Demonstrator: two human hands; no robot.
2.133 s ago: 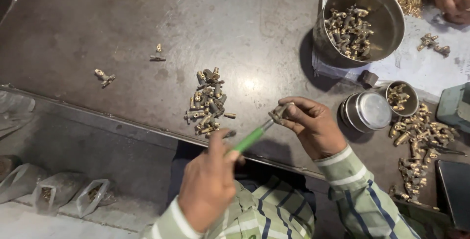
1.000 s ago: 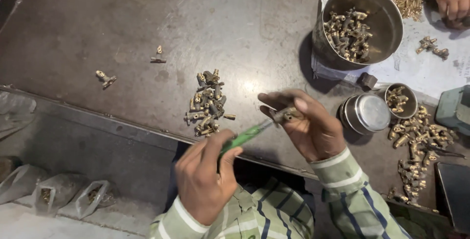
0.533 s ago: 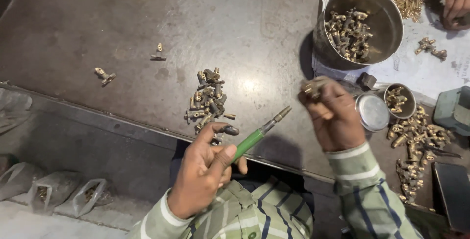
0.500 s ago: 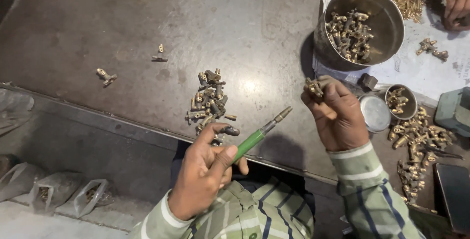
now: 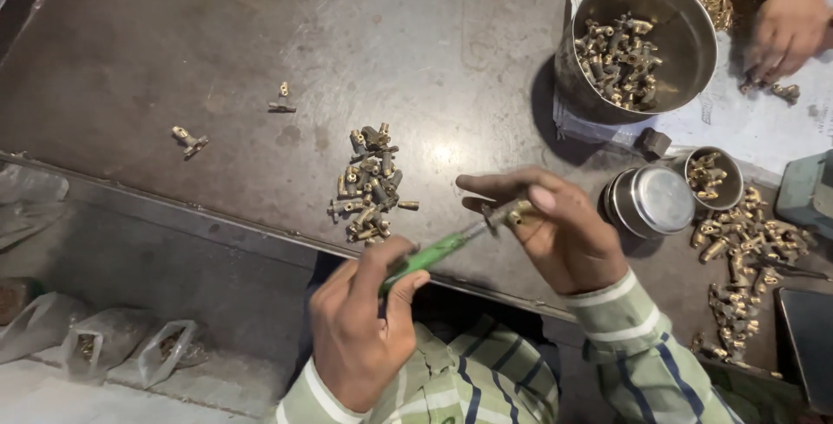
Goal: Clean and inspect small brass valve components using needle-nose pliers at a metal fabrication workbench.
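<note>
My left hand [image 5: 357,330] grips a green-handled screwdriver [image 5: 429,253] near the table's front edge. Its metal tip meets a small brass fitting [image 5: 519,212] pinched in the fingers of my right hand [image 5: 555,233]. Both hands hover over the front edge of the dark metal table [image 5: 260,33]. A pile of small brass fittings [image 5: 371,185] lies just left of the screwdriver tip.
A large steel bowl [image 5: 638,46] of fittings stands at the back right, a small steel cup [image 5: 711,177] and a lidded tin [image 5: 652,201] beside it. More fittings [image 5: 746,242] lie at right. Another person's hand [image 5: 785,29] works at top right. Two stray fittings [image 5: 189,139] [image 5: 281,105] lie left.
My right hand reached out to the right, then came back with a fitting. The screwdriver tip has met it again.
</note>
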